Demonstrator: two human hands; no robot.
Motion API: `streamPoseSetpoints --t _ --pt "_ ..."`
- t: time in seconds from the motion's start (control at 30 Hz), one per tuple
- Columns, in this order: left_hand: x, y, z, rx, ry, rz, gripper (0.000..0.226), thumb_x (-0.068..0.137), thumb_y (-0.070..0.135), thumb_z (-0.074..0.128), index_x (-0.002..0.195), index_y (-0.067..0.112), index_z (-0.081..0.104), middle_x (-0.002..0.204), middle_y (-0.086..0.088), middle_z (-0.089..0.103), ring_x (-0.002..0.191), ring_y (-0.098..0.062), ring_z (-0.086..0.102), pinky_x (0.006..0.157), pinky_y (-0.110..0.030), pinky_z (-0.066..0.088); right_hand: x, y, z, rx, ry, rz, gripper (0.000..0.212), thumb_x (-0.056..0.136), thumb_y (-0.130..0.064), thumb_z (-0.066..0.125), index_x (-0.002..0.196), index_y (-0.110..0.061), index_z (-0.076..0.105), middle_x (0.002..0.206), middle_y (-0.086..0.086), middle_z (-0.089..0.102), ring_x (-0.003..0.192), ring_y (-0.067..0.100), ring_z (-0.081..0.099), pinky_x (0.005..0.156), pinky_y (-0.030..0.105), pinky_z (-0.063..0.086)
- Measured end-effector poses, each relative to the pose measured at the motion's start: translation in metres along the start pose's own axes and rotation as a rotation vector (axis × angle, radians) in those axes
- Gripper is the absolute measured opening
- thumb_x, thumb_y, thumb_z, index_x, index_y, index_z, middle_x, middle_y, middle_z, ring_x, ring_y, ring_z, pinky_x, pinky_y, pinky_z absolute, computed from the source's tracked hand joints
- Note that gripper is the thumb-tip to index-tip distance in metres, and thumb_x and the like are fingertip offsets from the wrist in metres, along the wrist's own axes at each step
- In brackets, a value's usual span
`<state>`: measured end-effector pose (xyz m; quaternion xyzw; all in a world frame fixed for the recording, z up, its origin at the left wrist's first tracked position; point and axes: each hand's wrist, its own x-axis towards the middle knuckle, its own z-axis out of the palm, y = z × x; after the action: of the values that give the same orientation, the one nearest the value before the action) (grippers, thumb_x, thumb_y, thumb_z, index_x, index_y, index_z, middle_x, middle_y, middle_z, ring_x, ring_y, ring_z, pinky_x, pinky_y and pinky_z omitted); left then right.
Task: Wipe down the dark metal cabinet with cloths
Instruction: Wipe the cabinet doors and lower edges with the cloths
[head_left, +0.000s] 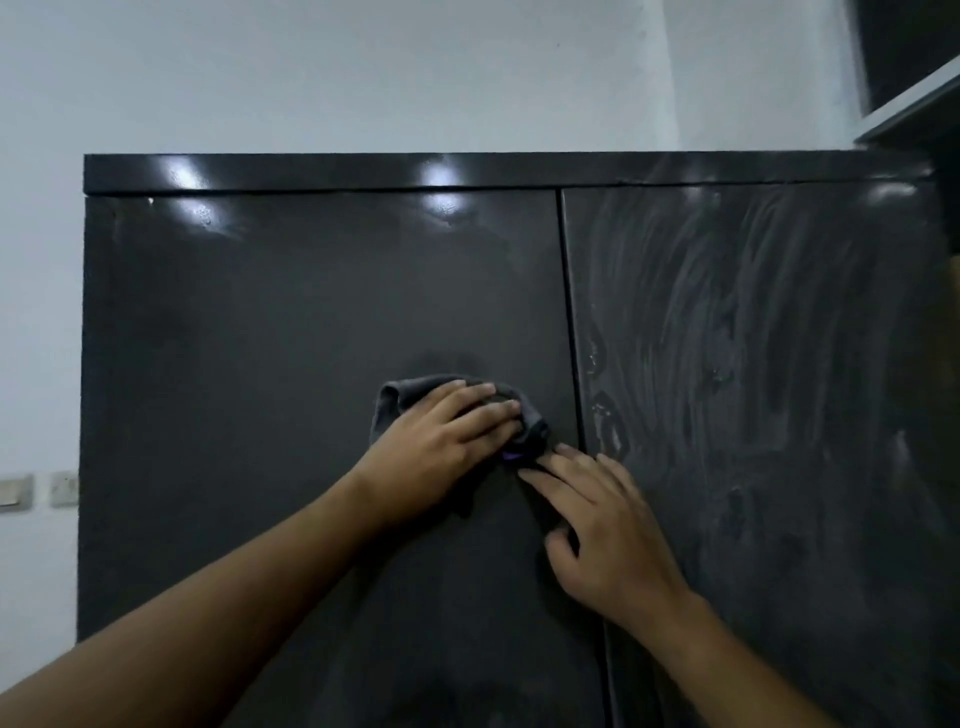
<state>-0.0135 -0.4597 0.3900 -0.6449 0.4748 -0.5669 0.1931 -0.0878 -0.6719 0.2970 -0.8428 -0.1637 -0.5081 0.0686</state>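
Right hand (602, 525) flat on cabinet (311, 312) at door seam, fingers straight, tips touching cloth (395, 400). Left hand (441, 436) flat, pressing cloth on left door. Bunched cloth runs left-right, dipping toward seam. Doors closed, contents hidden. Right door (753, 338) streaky.

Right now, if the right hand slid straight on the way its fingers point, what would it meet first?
The grey cloth, at its lower corner; the right hand's fingertips look nearly on it. Just beyond lies the left hand, pressing that cloth to the cabinet door.
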Motion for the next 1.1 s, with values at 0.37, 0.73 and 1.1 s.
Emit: streamPoseSetpoints --t 0.37,0.73,1.1 --pt "0.11 -0.098 -0.018 -0.013 0.248 -0.498 0.043 0.093 0.018 0.043 0.128 0.007 0.065 0.136 -0.014 0.061 0.119 -0.044 0.056 0.104 -0.052 0.045 0.008 -0.011 -0.006 -0.006 -0.155 0.089 0.082 0.087 -0.025 0.047 0.16 -0.031 0.011 0.166 -0.017 -0.002 0.15 -0.001 -0.011 0.123 0.027 -0.003" --pt "0.079 -0.009 0.008 -0.05 0.152 -0.159 0.05 0.088 0.022 0.035 0.123 0.013 0.07 0.132 -0.005 0.065 0.123 -0.031 0.058 0.107 -0.044 0.041 0.011 -0.043 -0.01 -0.299 -0.278 0.213 0.093 0.086 -0.034 0.049 0.159 -0.026 -0.007 0.164 -0.011 -0.018 0.151 0.011 -0.016 0.124 0.042 -0.008" --pt "0.044 -0.041 -0.006 -0.124 0.199 -0.302 0.046 0.086 0.01 0.064 0.131 0.017 0.065 0.139 -0.005 0.059 0.128 -0.031 0.052 0.11 -0.047 0.037 -0.009 -0.044 -0.026 -0.152 -0.161 0.168 0.075 0.082 -0.025 0.047 0.154 -0.034 0.031 0.163 -0.019 0.016 0.15 -0.002 0.0 0.123 0.032 -0.002"
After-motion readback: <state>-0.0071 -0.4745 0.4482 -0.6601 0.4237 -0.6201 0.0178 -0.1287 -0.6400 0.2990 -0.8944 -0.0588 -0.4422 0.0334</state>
